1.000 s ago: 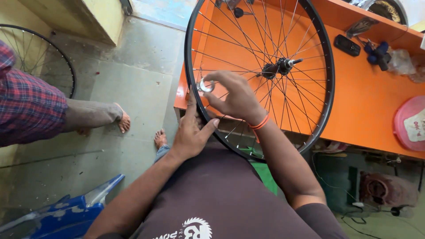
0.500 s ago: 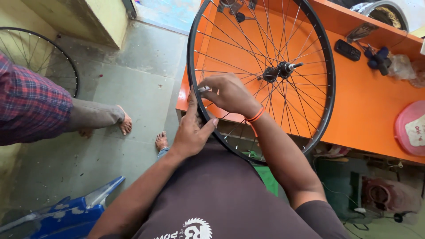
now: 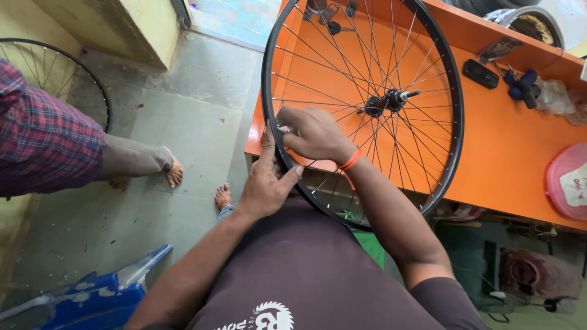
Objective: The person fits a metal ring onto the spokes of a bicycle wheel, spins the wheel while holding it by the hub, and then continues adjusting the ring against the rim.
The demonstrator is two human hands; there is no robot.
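I am standing on a grey concrete floor [image 3: 183, 116], facing an orange workbench [image 3: 513, 153]. A yellow wall [image 3: 122, 24] is rising to my left, with daylight falling evenly.

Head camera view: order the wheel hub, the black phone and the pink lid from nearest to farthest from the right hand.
From the right hand:
1. Wheel hub, just right of it, at the wheel's centre.
2. Black phone, farther right on the orange bench.
3. Pink lid, at the frame's right edge.

Glossy black metal rim [image 3: 455, 116], thin shiny spokes [image 3: 324, 67], smooth orange table [image 3: 507, 159].
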